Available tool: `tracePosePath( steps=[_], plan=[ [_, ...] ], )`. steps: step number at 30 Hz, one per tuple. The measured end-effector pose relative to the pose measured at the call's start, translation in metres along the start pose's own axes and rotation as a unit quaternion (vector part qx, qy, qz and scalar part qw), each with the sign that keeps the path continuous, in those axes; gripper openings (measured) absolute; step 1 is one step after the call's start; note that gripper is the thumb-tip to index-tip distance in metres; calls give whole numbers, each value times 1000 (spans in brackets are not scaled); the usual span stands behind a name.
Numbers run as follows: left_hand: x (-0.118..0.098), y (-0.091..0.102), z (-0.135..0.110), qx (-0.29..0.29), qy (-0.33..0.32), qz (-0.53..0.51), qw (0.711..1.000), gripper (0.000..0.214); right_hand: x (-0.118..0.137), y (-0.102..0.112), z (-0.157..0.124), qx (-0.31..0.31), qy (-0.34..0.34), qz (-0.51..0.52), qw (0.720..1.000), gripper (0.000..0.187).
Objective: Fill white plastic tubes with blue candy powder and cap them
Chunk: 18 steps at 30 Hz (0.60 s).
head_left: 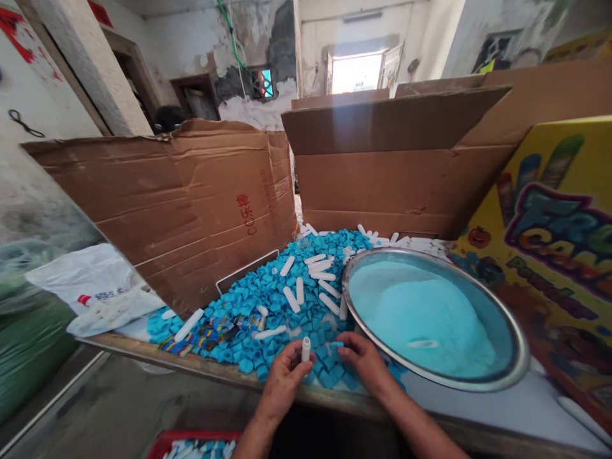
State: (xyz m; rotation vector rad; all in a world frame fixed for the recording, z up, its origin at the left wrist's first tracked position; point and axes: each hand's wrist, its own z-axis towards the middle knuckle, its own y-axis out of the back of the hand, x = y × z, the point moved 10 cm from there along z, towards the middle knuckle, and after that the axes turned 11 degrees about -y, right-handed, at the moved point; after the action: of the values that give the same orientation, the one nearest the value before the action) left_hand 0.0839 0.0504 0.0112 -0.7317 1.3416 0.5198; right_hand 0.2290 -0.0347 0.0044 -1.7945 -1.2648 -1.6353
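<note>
My left hand (282,377) is closed round a small white plastic tube (305,349), held upright at the near edge of the table. My right hand (364,358) rests on a heap of blue caps (268,305) just to the right of it, its fingers curled down among the caps; what they pinch is hidden. Several more white tubes (308,280) lie scattered over the blue heap. A wide metal bowl (502,370) filled with light blue powder (421,312) stands right of my hands.
Brown cardboard sheets (191,197) wall the table at the back and left. A yellow printed box (554,255) leans on the right. White plastic bags (90,287) lie at the left end. A red crate (191,445) with tubes sits below the table edge.
</note>
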Motion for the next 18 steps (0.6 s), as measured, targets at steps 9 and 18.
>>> tracePosePath(
  steps=[9, 18],
  plan=[
    [-7, -32, -9, 83, 2, 23, 996, 24, -10, -17, -23, 69, -78, 233, 967, 33],
    [0, -50, -10, 116, -4, 7, 993, 27, 8, -3, -30, -1, 9, 2, 1000, 17]
  ],
)
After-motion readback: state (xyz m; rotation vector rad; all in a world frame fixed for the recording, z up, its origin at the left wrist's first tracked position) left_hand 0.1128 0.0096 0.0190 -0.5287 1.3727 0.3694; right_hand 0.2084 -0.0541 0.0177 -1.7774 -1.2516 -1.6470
